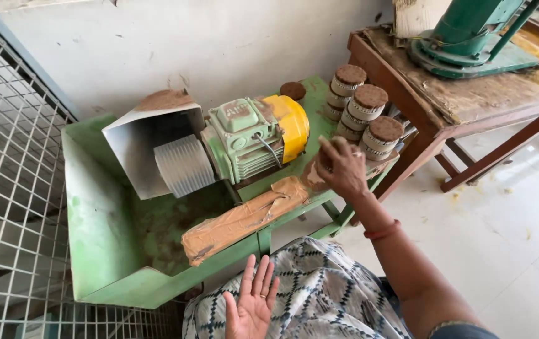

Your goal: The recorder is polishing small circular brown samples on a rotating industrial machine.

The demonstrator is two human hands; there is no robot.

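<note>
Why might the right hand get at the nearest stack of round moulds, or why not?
Probably yes. The right hand hovers over the green bench, just beside the nearest stack, and nothing stands between them. The left hand lies open, far back over the lap.

wall point(232, 44): scuffed white | floor point(508, 238): pale tiles | wooden table point(470, 100): right | wire mesh panel point(12, 188): left

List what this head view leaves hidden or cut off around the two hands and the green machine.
- Right hand: its back hides whatever the fingers touch.
- Stacked discs: lower ones hidden behind the right hand.
- Motor: far side and shaft end hidden by the metal guard.
- Left hand: wrist cut off by the bottom edge.
</note>
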